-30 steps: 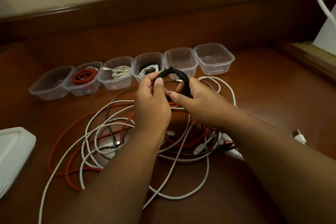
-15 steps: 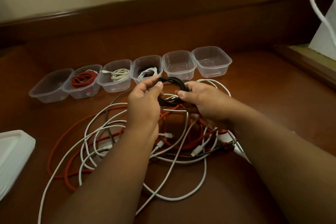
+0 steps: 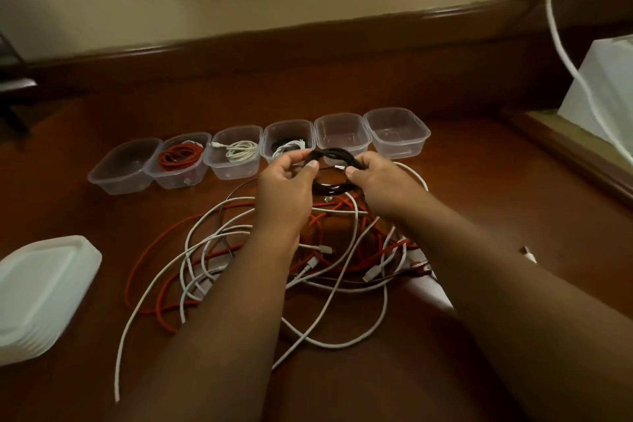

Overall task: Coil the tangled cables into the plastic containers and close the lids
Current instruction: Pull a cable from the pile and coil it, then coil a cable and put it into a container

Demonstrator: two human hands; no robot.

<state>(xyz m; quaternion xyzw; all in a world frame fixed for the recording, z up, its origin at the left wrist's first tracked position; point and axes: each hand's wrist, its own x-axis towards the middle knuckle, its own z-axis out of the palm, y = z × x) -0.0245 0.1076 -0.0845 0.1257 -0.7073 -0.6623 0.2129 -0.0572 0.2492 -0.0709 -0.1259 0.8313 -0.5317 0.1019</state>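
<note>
A coiled black cable is held flat above the table between both hands. My left hand pinches its left side; my right hand pinches its right side. A row of several clear plastic containers stands just beyond. From the left: an empty one, one with a red coil, one with a white coil, one with black and white cable, then two empty ones. Tangled red and white cables lie under my forearms.
A stack of white lids sits at the left table edge. A white box stands at the right on a ledge, with a thick white cord hanging from a wall socket. A small white plug lies at right.
The black coil has gone from upright to lying flat between my hands, which moved forward toward the containers. The camera tilted up, showing more wall.
</note>
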